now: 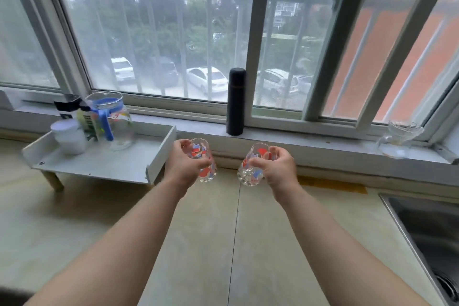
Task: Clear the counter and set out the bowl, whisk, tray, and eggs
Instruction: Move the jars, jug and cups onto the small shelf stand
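Note:
My left hand grips a clear glass cup with red and blue flower prints, held upright above the counter near the right end of a white raised tray-shelf. My right hand grips a second printed glass cup, tilted with its base toward me. Both cups hang just in front of the window ledge. No bowl, whisk or eggs are visible.
On the white shelf stand a glass pitcher with a blue handle, a white jar and a black-capped bottle. A black thermos and a glass juicer dish rest on the sill. A steel sink lies at right.

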The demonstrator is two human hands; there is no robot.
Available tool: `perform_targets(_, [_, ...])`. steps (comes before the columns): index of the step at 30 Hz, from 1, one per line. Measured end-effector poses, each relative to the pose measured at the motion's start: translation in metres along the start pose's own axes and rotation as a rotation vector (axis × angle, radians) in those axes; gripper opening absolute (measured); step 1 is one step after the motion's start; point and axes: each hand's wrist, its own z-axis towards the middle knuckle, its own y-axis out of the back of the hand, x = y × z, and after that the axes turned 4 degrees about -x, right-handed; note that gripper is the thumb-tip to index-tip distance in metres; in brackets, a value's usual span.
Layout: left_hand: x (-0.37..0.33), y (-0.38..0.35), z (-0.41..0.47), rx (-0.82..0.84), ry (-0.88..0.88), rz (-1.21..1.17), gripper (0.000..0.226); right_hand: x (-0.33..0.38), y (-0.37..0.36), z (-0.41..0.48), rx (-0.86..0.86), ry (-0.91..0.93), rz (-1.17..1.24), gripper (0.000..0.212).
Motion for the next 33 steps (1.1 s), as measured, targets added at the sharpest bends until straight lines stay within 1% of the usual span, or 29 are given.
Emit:
perform_targets(2, [-0.002,0.023,0.011,-0.053,-0.003,0.010,0.072,0.010,-0.025,0.000,0.049,0.019,0.008,0.070])
perform_targets(5, [-0.005,0.051,0.030,-0.086,-0.008,0.005,0.072,0.023,-0.062,0.002,0.095,0.044,0.042,0.067])
perform_targets(12, [0.000,0.107,0.084,-0.084,-0.011,0.017,0.070,0.043,-0.153,0.021,0.124,0.069,0.058,0.072])
perform_targets(18, [0.019,0.135,0.139,-0.001,0.028,0.053,0.068,0.054,-0.214,0.037,0.098,0.077,0.076,0.070])
perform_targets(26, [0.052,0.140,0.187,0.155,0.061,0.092,0.070,0.050,-0.270,0.057,0.020,0.070,0.086,0.064])
perform_targets(33, [0.073,0.136,0.209,0.204,0.120,0.094,0.070,0.047,-0.304,0.079,0.058,0.047,0.039,0.064])
